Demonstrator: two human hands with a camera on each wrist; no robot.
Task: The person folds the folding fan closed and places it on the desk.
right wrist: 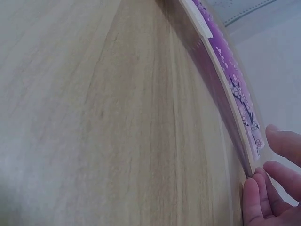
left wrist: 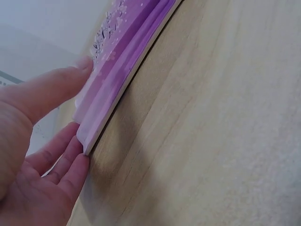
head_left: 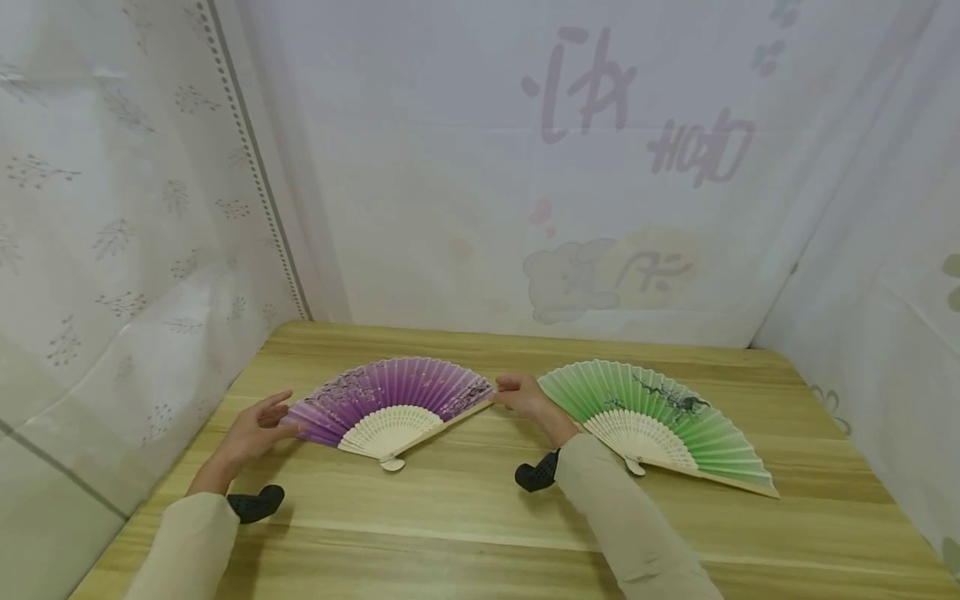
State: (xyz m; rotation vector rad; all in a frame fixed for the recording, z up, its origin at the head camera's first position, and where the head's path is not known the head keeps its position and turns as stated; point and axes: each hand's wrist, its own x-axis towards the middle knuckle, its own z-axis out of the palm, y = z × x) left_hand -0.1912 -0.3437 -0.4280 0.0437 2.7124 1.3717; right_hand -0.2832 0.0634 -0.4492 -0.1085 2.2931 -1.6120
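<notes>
Nearest you, over the yellowish wood-grain table [head_left: 450, 533]: two beige sleeves, a black perforated piece at each wrist. Your left hand [head_left: 247, 433] has its thumb lifted apart, fingers fairly straight, tips touching the left end of the spread purple folding fan with pale bamboo ribs [head_left: 401, 392]. Your right hand [head_left: 528, 400] is at the fan's right end: lower fingertips at the corner, upper digits standing off it. No pinch visible on either side.

Purple fan sits between your hands, pivot toward you. Should handle very light: ribs springy, pleated leaf thin and easy to crease, bamboo probably a bit slick. Best hold: the two outer sticks or the pivot end, not the leaf. Squeezing the ends inward would likely fold it. Shadow runs under its edge; can't tell if it's fully flat.

Looks: deep purple fading to paler at the rim, dark branches with small pale blossoms, pierced cream ribs.

To its right, partly behind your right wrist: spread green folding fan with pale ribs and a dark branch print [head_left: 652, 417]. No finger grips it.

Behind the table: whitish printed cloth [head_left: 420, 167] with pinkish lettering and a faint bear.
</notes>
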